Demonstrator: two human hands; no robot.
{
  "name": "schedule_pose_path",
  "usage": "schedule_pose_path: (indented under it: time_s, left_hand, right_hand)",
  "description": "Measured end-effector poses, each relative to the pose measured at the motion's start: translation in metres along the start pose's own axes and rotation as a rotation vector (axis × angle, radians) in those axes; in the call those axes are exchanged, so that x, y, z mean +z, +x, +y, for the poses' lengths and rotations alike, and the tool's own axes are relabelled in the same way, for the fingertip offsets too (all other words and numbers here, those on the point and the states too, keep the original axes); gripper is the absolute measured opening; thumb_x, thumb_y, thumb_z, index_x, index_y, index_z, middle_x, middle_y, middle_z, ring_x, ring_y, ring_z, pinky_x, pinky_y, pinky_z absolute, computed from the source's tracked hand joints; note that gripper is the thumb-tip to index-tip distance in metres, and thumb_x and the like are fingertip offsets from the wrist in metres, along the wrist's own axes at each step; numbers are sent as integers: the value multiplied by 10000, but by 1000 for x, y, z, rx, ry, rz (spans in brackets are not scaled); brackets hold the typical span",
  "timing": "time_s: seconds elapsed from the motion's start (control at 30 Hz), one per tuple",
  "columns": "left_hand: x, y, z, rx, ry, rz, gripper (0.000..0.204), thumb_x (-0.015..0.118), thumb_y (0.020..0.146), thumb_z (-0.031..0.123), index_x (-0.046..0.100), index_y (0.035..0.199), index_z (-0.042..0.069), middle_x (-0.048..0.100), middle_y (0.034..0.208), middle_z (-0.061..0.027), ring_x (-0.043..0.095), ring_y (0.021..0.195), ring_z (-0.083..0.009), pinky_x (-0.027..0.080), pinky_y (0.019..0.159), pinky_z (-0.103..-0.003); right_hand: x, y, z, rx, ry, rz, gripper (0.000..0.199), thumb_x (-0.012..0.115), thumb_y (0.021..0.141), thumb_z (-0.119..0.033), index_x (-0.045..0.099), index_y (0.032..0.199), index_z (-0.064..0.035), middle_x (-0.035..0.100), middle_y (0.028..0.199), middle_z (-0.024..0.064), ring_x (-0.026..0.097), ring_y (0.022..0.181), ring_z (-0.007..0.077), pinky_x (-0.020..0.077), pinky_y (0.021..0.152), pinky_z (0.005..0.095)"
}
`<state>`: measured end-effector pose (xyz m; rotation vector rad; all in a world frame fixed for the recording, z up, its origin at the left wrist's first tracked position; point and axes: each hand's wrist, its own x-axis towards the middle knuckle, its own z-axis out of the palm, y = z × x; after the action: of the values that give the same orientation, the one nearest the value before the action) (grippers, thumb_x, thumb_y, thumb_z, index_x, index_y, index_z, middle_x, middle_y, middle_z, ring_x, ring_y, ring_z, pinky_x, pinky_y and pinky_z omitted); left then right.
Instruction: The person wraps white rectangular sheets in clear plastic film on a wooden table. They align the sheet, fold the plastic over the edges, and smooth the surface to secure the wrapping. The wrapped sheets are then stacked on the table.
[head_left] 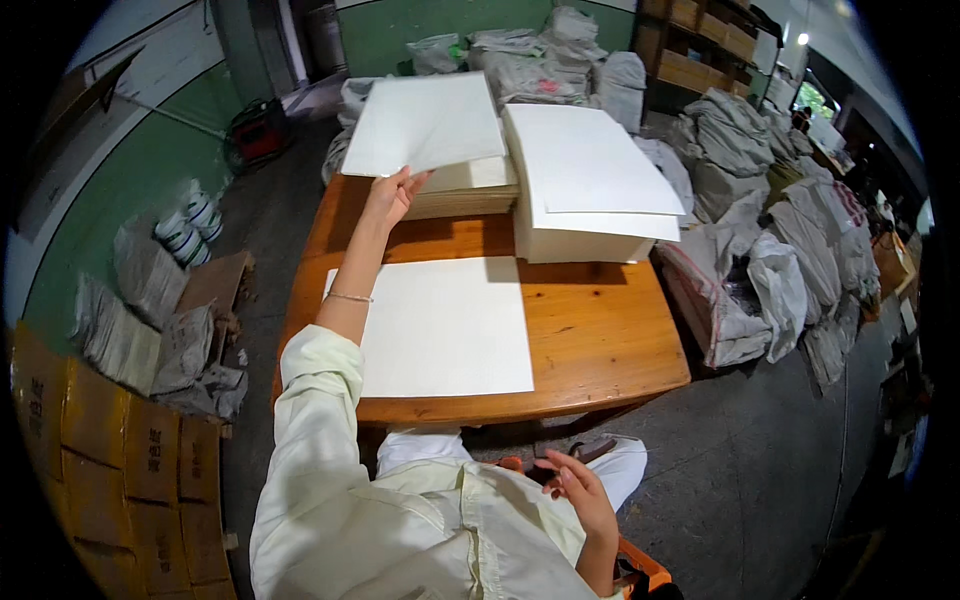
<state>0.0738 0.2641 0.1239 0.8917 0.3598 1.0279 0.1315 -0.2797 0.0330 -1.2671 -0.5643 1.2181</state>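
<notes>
With thumb and fingers, my left hand [396, 196] pinches the near edge of a white sheet [425, 122], which is raised and tilted over the far left stack of paper [460, 204]. A second, taller stack of white sheets [590, 165] stands to its right, its top sheet lying slightly askew. Flat on the wooden table [600, 330] in front of me lies another white sheet [450, 330], partly behind my left forearm. My right hand [580, 488] hovers above my lap, off the table, fingers apart and loosely bent, holding nothing.
Grey sacks [730, 150] are heaped behind the table and to its right. Cardboard boxes [140, 480] stand at the lower left, with wrapped bundles [115, 330] and white tubs [182, 238] beyond them. A red machine [258, 130] sits by the green wall.
</notes>
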Motion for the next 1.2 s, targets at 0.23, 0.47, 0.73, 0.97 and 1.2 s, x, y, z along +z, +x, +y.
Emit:
schedule_pose_path:
  time_s: [0.23,0.47,0.73,0.97,1.2]
  left_hand:
    - [-12,17,-75,-336,436,98,325,414,990,205,479,1127,-81,601,1070,-238,622,1024,-289,579,764,-320]
    - [-7,25,-79,-418,322,101,443,323,1008,369,536,1057,-16,640,1047,-162,646,944,-249,554,756,-310]
    - [2,8,-68,-342,773,-31,457,410,979,408,607,976,-4,662,972,-135,643,928,-238,527,753,-329]
    - [39,-149,-75,48,1735,-525,584,440,953,379,340,1386,0,274,1474,-190,169,1400,-320,141,1142,-440]
    - [-11,-161,-117,192,1908,-453,629,414,937,460,342,1406,48,249,1494,-168,172,1400,-324,120,1143,-441]
  right_hand:
    - [-29,-57,25,46,111,368,385,460,976,-248,508,1263,5,617,1141,109,570,837,139,447,734,243]
    - [-25,-47,16,58,20,272,377,467,976,-256,517,1270,-26,618,1151,83,579,870,148,432,755,255]
    - [-8,-42,12,26,56,233,362,471,975,-220,510,1274,-19,608,1168,99,591,931,165,453,801,283]
    - [7,16,0,-88,1,69,340,492,967,-149,496,1262,20,593,1191,107,575,1039,178,460,872,296]
    - [60,117,-50,-595,-605,149,469,574,905,-158,403,1310,5,425,1337,212,410,1247,348,322,1037,383]
